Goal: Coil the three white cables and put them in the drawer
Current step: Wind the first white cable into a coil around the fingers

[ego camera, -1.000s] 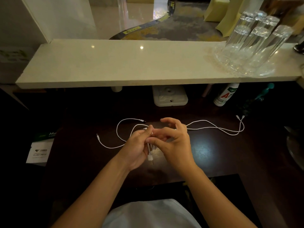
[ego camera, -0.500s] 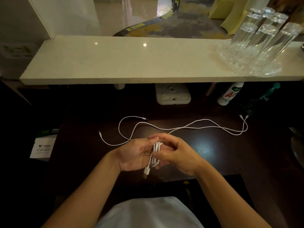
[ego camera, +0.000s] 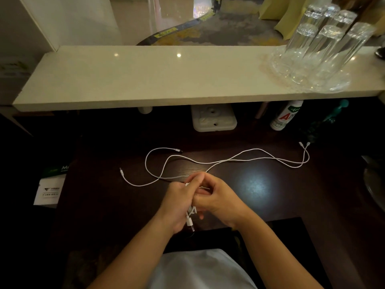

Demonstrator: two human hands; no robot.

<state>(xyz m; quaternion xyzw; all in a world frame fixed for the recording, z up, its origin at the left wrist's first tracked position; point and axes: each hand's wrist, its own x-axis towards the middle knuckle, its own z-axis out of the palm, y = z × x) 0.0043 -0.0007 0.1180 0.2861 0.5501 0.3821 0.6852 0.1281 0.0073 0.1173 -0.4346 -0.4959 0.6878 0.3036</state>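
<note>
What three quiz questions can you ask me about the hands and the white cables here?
1. True or false: the left hand and the right hand both grip the coiled cable.
2. Where do the upturned glasses stand? A: on the floor. B: on the pale shelf. C: in a drawer.
3. How many loose cables lie on the dark table?
Key: 1 true; 2 B; 3 two.

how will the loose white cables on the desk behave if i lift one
Probably floppy: the cables lie in slack curves on the desk. Likely light, being so thin. They cross each other, so lifting one may drag the other.
</note>
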